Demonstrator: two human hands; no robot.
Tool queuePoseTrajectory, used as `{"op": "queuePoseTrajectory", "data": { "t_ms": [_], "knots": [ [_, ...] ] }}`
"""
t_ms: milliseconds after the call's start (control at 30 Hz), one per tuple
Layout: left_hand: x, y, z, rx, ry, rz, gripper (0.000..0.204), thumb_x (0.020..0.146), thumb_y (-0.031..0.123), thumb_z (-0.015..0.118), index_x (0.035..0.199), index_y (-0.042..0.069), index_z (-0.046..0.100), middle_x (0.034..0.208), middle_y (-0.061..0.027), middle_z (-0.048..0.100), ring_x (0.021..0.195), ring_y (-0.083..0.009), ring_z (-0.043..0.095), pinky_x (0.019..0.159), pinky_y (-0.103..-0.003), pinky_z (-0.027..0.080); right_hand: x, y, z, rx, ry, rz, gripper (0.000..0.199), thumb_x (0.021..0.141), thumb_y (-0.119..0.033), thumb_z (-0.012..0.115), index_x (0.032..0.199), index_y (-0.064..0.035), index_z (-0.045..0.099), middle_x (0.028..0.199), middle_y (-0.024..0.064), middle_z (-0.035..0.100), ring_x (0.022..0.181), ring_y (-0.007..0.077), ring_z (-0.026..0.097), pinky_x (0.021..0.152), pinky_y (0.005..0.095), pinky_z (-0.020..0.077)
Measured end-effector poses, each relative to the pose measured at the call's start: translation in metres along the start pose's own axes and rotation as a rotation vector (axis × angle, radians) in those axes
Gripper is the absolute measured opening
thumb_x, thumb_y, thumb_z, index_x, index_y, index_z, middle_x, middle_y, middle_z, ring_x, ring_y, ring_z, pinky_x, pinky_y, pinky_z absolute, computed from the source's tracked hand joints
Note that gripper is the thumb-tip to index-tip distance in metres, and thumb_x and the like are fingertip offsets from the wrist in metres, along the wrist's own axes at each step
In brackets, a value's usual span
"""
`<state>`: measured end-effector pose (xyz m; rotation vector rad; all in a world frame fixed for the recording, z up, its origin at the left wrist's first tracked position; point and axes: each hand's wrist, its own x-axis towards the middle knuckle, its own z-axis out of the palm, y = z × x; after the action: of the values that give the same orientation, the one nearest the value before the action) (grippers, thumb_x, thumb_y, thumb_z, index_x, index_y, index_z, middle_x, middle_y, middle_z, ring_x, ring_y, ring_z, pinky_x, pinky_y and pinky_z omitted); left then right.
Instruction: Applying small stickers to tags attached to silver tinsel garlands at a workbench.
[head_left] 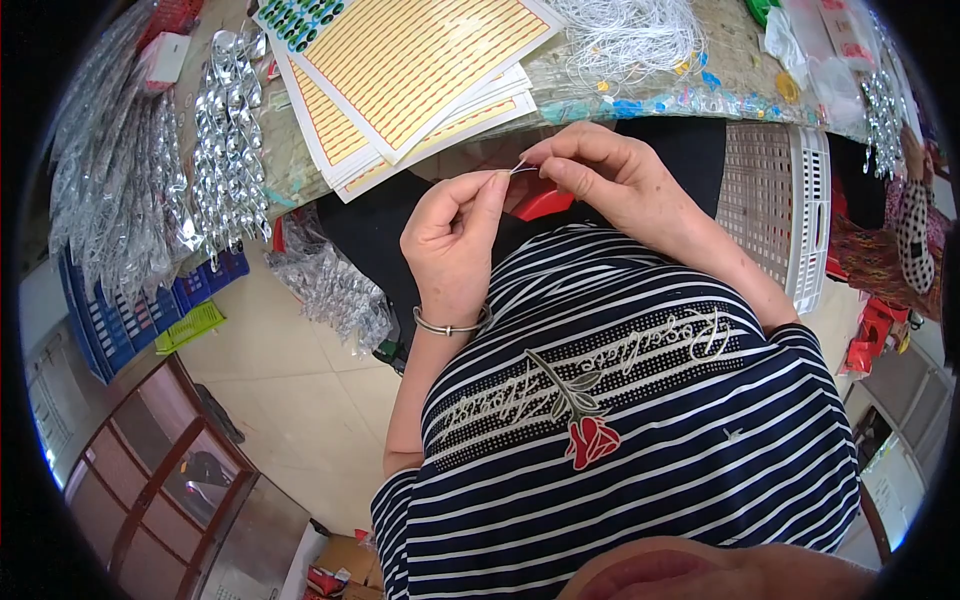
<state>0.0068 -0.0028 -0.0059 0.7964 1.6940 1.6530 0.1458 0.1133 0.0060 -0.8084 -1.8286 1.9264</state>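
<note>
White thread (519, 169) is up between both hands, off the table (568, 90) and just short of its near edge. Left hand (455, 215): thumb and index pinched tight on it. Right hand (615, 180): thumb and index narrow, at the thread's other side; can't tell if they grip it or only touch. Fingertip hold probably because the thread is so fine; out front likely for a clear line of sight. Loose white cord pile (640, 40) sits across the table, presumably for easy reach. Striped sheets (430, 65) are stacked askew, overhanging the edge. Silver twisted strips (232, 130) hang off the left side, maybe to avoid tangling. Containers: white perforated basket (775, 200) by the right forearm, contents not visible; clear plastic packs (110, 170) far left, silvery pieces inside, too crumpled to identify.
</note>
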Motion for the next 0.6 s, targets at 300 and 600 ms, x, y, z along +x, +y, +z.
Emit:
{"op": "queuePoseTrajectory", "data": {
  "t_ms": [300, 600],
  "knots": [
    [-0.001, 0.001, 0.001, -0.045, 0.012, -0.002, 0.008, 0.084, -0.001, 0.067, 0.091, -0.003, 0.067, 0.079, 0.0011, 0.060, 0.066, -0.0008, 0.050, 0.060, -0.015, 0.040, -0.004, -0.008, -0.002, 0.007, -0.004, 0.038, 0.016, 0.089, -0.014, 0.064, 0.095, -0.0003, 0.063, 0.088, 0.0019, 0.059, 0.081, 0.0071, 0.057, 0.071, 0.0211, 0.0483],
    [-0.002, 0.002, -0.001, 0.022, -0.059, 0.005, 0.007, 0.083, -0.001, 0.068, 0.090, -0.002, 0.068, 0.077, 0.0010, 0.060, 0.064, -0.0013, 0.049, 0.058, -0.015, 0.040, 0.000, -0.003, -0.004, -0.034, -0.017, 0.028, 0.009, 0.092, -0.008, 0.059, 0.094, 0.0003, 0.061, 0.089, -0.0013, 0.057, 0.082, 0.0046, 0.054, 0.075, 0.0190, 0.0447]
  ]
}}
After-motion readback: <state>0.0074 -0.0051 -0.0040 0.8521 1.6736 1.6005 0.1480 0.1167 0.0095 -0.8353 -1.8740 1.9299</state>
